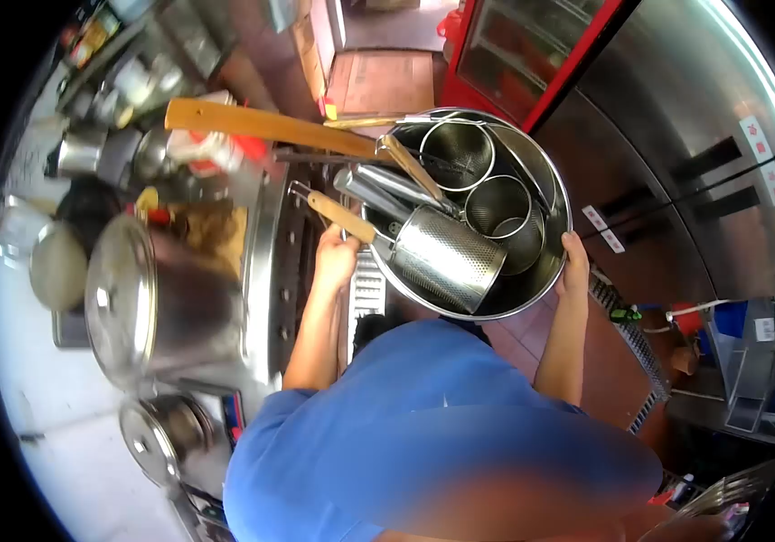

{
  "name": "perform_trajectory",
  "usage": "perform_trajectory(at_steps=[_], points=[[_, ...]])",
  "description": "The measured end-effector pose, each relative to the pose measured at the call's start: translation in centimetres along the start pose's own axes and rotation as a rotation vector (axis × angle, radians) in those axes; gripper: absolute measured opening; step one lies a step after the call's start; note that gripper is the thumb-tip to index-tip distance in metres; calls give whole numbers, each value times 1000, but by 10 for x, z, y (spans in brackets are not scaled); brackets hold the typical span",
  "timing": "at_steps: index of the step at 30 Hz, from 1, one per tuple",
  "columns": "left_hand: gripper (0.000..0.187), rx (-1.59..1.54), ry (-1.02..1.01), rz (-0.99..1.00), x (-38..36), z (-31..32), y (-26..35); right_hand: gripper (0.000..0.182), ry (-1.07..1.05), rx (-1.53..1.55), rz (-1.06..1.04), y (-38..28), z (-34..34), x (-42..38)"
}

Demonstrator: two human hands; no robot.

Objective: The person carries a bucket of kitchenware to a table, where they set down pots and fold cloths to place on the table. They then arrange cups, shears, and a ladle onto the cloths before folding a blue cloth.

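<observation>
Two hands carried a large steel basin [545, 271] in front of the chest, over the floor between the cooking range and the steel refrigerator doors [676, 135]. We saw the left hand [336, 257] closed on the basin's near-left rim, beside a wooden strainer handle [340, 215], and the right hand [574, 262] wrapped over the rim on the opposite side. Inside the basin lay several perforated noodle strainers: one large strainer [446, 257] tipped on its side toward us, and two more [457, 154] standing upright behind it. A long wooden paddle [265, 126] stuck out across the far-left rim. To the left, on the desk, stood a tall lidded stockpot [148, 303] and a smaller lidded pot [166, 434] nearer to us.
</observation>
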State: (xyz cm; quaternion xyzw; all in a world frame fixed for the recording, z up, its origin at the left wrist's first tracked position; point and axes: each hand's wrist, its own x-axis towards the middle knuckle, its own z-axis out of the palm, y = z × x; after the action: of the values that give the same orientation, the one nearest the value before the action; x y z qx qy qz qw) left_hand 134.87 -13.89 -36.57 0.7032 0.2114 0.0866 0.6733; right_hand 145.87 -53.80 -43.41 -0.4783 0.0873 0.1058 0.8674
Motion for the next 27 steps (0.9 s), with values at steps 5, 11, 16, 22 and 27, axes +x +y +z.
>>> perform_trajectory(at_steps=[5, 11, 16, 22, 27], points=[[52, -62, 55, 54, 174, 17, 20, 38, -37, 49, -48, -8, 72, 172], [31, -47, 241, -94, 333, 37, 55, 40, -73, 78, 14, -22, 150, 380], [22, 2, 350, -28, 447, 32, 75, 43, -222, 93, 101, -50, 238, 546], [22, 3, 414, 50, 597, 30, 100, 43, -336, -14, 131, -24, 333, 760], [40, -128, 462, -41, 781, 2, 82, 38, -657, 10, 136, -9, 430, 930]])
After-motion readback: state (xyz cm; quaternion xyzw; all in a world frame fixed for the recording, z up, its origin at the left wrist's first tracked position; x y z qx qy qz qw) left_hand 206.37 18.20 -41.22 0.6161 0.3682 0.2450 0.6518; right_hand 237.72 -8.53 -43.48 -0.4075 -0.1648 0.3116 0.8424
